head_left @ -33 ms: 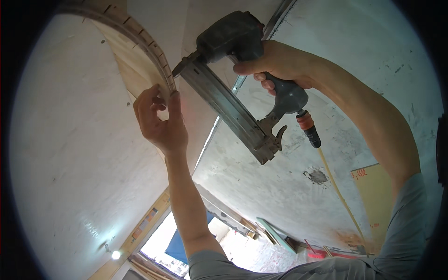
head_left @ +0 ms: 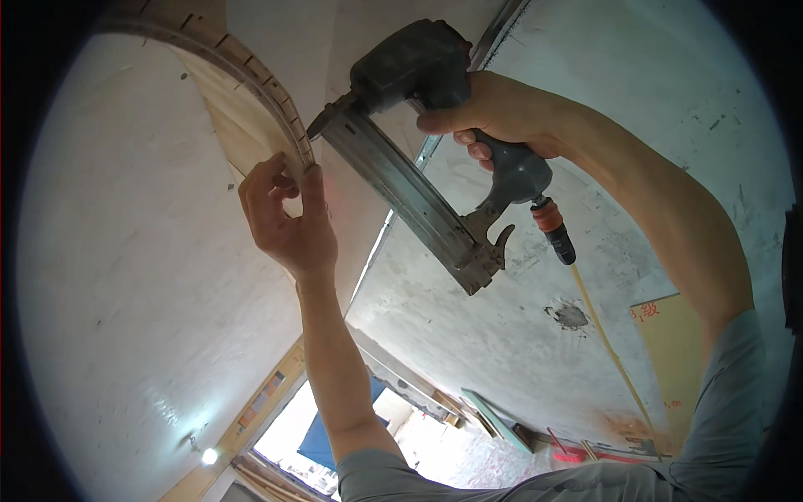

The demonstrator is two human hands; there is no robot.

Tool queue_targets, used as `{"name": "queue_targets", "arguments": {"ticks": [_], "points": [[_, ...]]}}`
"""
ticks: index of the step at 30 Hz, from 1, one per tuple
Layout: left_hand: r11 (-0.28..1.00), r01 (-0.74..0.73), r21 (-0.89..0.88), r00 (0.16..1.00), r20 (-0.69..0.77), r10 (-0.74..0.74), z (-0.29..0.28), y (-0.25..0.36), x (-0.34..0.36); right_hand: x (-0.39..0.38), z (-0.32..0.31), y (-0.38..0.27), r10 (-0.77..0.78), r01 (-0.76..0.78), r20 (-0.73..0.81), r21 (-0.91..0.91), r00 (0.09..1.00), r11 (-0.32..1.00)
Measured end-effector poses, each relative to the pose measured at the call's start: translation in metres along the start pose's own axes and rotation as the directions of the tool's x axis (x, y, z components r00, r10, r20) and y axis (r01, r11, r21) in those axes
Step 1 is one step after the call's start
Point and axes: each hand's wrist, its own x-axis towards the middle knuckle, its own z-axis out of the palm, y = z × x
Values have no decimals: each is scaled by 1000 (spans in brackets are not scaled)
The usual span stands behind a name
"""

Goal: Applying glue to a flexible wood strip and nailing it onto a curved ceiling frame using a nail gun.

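Note:
I look up at a curved wooden strip (head_left: 266, 99) with saw cuts along its edge, arching across a white surface. My left hand (head_left: 288, 222) pinches the strip's lower end between thumb and fingers. My right hand (head_left: 502, 113) grips the handle of a grey pneumatic nail gun (head_left: 414, 71). The gun's nose touches the strip just above my left fingers. Its long magazine (head_left: 422, 209) slants down to the right. An orange coupling (head_left: 554, 224) and a yellow air hose (head_left: 606, 343) hang from the handle.
A white plastered surface (head_left: 125, 276) fills the left and rough grey concrete (head_left: 669, 125) the right. A metal track (head_left: 495, 33) runs along their joint. A yellow board (head_left: 677, 351) leans at right. A bright window opening (head_left: 293, 427) with a wooden frame lies below.

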Motion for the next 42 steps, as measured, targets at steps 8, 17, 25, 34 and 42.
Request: {"name": "queue_targets", "arguments": {"ticks": [8, 17, 25, 34, 42], "points": [[992, -20, -124, 1000, 14, 22, 1, -4, -4, -1, -3, 3, -62, 62, -11, -18, 998, 998], [987, 25, -157, 992, 129, -5, -6, -2, 7, 12, -12, 7, -100, 101, 81, -8, 992, 995], [986, -38, -164, 988, 143, 62, -11, -12, 7, 12, -7, 13, -106, 105, 92, 18, 990, 994], [814, -295, 500, 945, 30, 324, 22, 13, 4, 12, -9, 18, -124, 121, 108, 39, 986, 992], [806, -277, 523, 953, 44, 299, 20, 5, -1, -2, -11, 8, -129, 126, 42, 66, 991, 990]]}}
